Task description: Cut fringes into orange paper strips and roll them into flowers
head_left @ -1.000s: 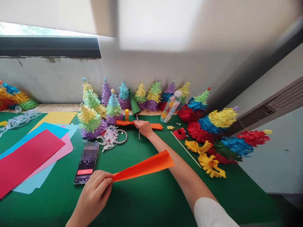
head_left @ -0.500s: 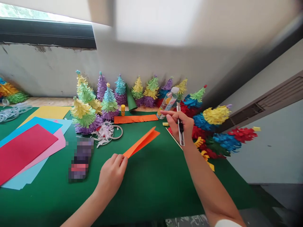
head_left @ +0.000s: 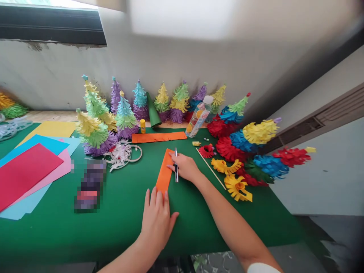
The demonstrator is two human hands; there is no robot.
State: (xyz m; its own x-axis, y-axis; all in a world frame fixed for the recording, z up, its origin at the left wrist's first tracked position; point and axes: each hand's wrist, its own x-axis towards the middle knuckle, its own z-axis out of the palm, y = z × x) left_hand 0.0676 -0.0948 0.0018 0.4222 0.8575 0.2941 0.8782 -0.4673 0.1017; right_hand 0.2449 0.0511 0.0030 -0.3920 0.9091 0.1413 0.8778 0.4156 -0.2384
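A folded orange paper strip lies on the green tabletop, slanting away from me. My left hand is spread over its near end, palm down with the thumb out to the side. Near the far end, my right hand touches the strip with its fingertips. That hand also grips a slim utility knife, held upright along the strip's right edge. Behind them lies a second orange strip with cuts along one edge.
Fringed paper trees line the back, beside a bottle, glue stick and green cone. Yellow fringed pieces and a thin stick lie right. Coloured sheets and a blurred dark object sit left.
The orange strip, raised and partly open before, now lies flat. My left hand has spread over it, and my right hand has come left and down onto it with the knife.
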